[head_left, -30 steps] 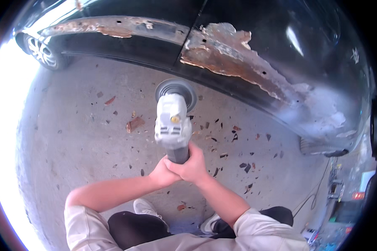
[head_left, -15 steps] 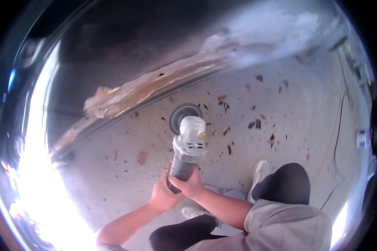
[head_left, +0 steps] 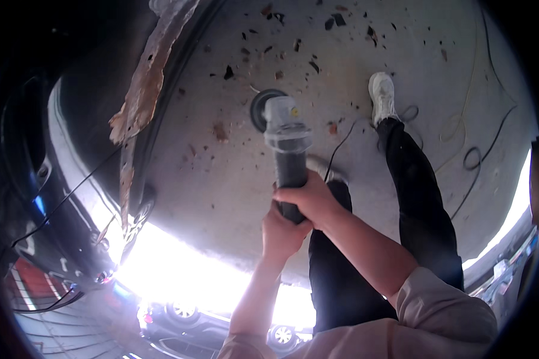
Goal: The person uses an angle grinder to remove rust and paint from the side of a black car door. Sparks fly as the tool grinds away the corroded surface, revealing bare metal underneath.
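Both my hands are wrapped round the dark body of an angle grinder (head_left: 292,158) with a pale grey head. My right hand (head_left: 316,198) grips its side, thumb across the body. Just below, my left hand (head_left: 283,232) closes round the rear end. The round dark disc (head_left: 260,111) at the grinder's far end is held over the floor, apart from other things. To its left runs a dark vehicle body panel (head_left: 96,107) whose edge carries a jagged, peeling, rust-brown strip (head_left: 145,90).
Dark and reddish flakes (head_left: 229,72) litter the concrete floor (head_left: 221,179). Thin cables (head_left: 482,158) curl across the right side, and one lies by my white shoe (head_left: 381,96). Beyond a bright opening at the lower left stands a parked car (head_left: 203,326).
My view has swung round, so the panel now lies further left and more upright in it. My legs show stretched out instead of bent. Both hands keep their grip on the angle grinder.
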